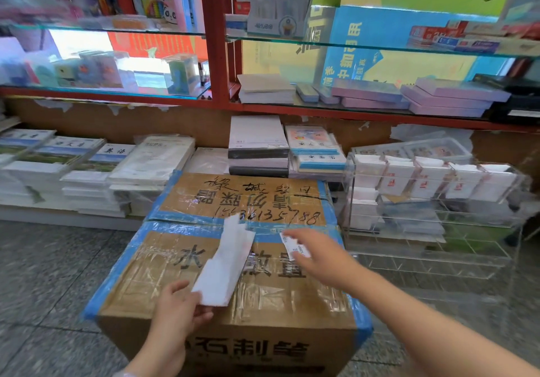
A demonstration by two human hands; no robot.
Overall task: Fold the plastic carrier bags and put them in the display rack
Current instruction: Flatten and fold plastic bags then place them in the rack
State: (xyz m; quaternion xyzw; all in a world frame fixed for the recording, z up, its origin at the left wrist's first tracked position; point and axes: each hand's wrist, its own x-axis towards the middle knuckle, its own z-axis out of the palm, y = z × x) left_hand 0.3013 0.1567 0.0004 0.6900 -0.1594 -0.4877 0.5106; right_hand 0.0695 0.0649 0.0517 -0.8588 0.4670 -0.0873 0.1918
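Observation:
A white plastic carrier bag, folded into a long narrow strip, lies on top of a taped cardboard box. My left hand pinches the strip's near end between thumb and fingers. My right hand hovers over the box to the right of the strip, fingers spread and straight, holding nothing. A clear acrylic display rack stands on the floor right of the box; its top tier holds several folded white bags in compartments.
Stacks of books and paper line a low ledge behind and left of the box. Red-framed glass shelves with stationery rise above. A small printed label sticks to the box top under my right hand. Grey tiled floor lies at left.

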